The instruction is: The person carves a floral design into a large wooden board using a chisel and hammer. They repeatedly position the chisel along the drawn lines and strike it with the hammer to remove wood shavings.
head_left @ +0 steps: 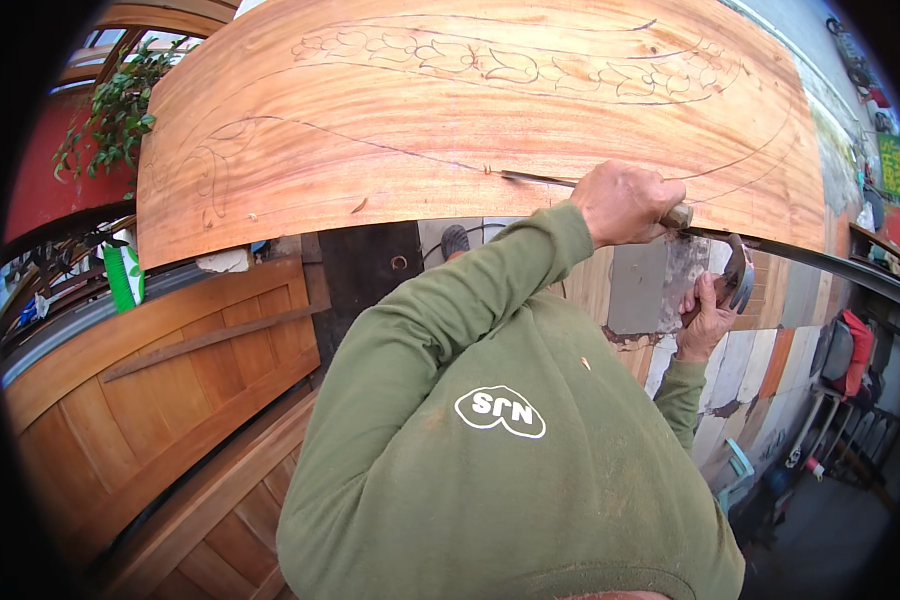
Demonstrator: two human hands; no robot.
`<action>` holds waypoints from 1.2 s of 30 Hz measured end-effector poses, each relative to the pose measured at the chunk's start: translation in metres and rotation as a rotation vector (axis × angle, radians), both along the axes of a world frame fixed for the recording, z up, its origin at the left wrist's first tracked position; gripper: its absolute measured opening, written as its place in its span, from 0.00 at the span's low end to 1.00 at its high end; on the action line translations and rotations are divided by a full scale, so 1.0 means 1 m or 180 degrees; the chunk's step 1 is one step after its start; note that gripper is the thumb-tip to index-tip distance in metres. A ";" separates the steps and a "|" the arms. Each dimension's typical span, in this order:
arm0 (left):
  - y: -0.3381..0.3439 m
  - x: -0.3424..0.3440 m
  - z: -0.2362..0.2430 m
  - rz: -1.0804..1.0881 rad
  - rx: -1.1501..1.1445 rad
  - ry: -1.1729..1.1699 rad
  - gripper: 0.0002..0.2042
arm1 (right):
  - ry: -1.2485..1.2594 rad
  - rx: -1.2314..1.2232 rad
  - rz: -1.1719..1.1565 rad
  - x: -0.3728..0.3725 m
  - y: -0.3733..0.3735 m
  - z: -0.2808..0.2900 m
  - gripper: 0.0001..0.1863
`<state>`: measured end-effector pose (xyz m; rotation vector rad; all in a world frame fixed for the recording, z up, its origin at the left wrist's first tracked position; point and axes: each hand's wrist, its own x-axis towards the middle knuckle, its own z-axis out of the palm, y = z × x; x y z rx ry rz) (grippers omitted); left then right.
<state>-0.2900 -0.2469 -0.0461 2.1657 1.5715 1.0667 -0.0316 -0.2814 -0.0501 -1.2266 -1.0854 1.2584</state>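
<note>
Left hand (625,205) is wrapped around a chisel-like tool (538,180), which lies low over the wooden panel (270,190), near its close edge. Tool axis: roughly left to right across my view, blade pointing left toward the end of a drawn line (410,154), handle butt projecting to the right of my fist. Right hand (708,320) grips a hammer (738,268) off the panel's near edge. Critical relation: the hammer head sits to the right of the butt and closer to my body, apart from it; of my two hands, the left is nearer the panel. Limits of view: my fingers cover the middle of the tool and most of the hammer handle; I cannot tell the cutting edge's profile, whether it touches wood, or which hammer face is turned toward the butt.
</note>
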 end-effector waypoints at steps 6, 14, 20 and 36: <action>0.014 -0.007 0.004 0.0155 -0.0027 -0.0247 0.14 | -0.0033 0.0460 -0.0011 -0.013 0.030 0.026 0.10; 0.007 -0.013 -0.010 0.0366 -0.0121 -0.0074 0.13 | -0.0078 0.0798 0.0009 -0.037 0.048 0.050 0.13; 0.001 -0.021 0.000 0.0169 -0.0070 -0.0222 0.13 | 0.0294 0.0851 -0.0023 -0.058 0.051 0.051 0.17; -0.010 -0.025 -0.001 0.0047 0.0046 -0.0252 0.14 | 0.0406 0.1050 -0.0850 -0.060 0.041 0.042 0.10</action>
